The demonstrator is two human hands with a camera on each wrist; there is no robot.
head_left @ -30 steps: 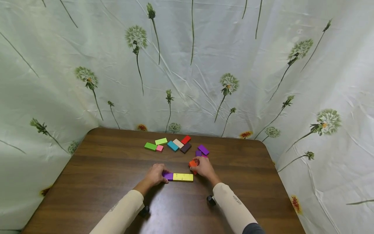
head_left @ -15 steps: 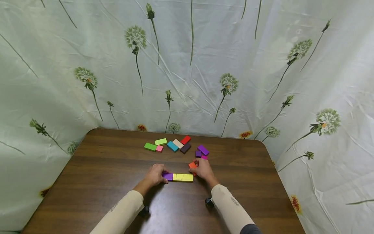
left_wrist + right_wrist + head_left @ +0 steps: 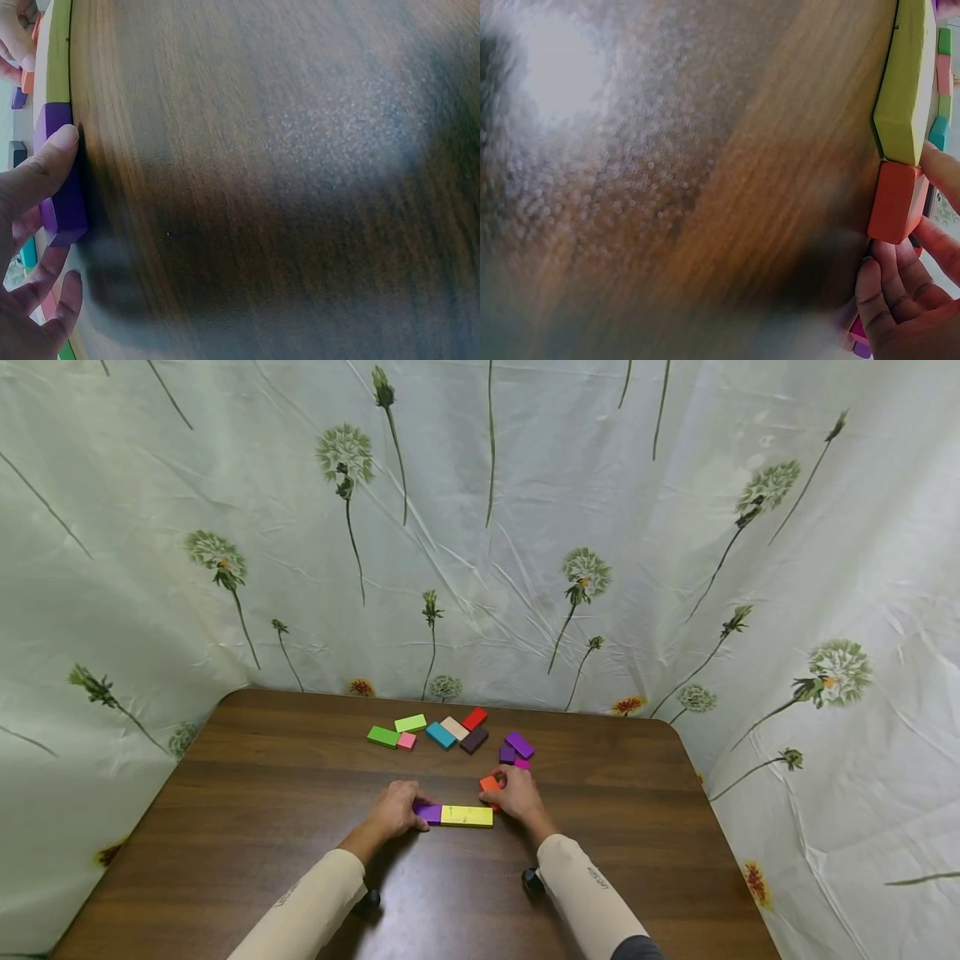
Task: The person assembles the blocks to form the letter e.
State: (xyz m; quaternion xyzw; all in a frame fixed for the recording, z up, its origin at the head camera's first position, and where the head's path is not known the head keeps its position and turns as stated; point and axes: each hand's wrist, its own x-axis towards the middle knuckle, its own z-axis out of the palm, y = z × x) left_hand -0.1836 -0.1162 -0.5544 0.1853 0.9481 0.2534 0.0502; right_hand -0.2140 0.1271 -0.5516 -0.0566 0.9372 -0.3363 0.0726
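In the head view a purple block (image 3: 428, 813) and a longer yellow block (image 3: 467, 816) lie end to end in a row. My left hand (image 3: 394, 808) holds the purple block at the row's left end. In the left wrist view its thumb presses the near side of the purple block (image 3: 66, 180), while other fingers reach behind. With its fingers my right hand (image 3: 519, 794) grips an orange block (image 3: 490, 785) at the yellow block's right end. From the right wrist view, the orange block (image 3: 892, 201) sits against the end of the yellow block (image 3: 906, 90), pointing away from me.
Farther back on the wooden table (image 3: 285, 768) lie several loose blocks, among them green (image 3: 384, 737), pink (image 3: 406, 742), teal (image 3: 441, 735), red (image 3: 475, 718) and dark brown (image 3: 474, 740). Purple (image 3: 519, 744) and magenta (image 3: 522, 765) blocks lie just beyond my right hand. A flowered curtain (image 3: 480, 568) hangs behind.
My right hand has shifted slightly left and toward me with the orange block, bringing it closer to the yellow block's end. My left hand has kept its hold on the purple block.
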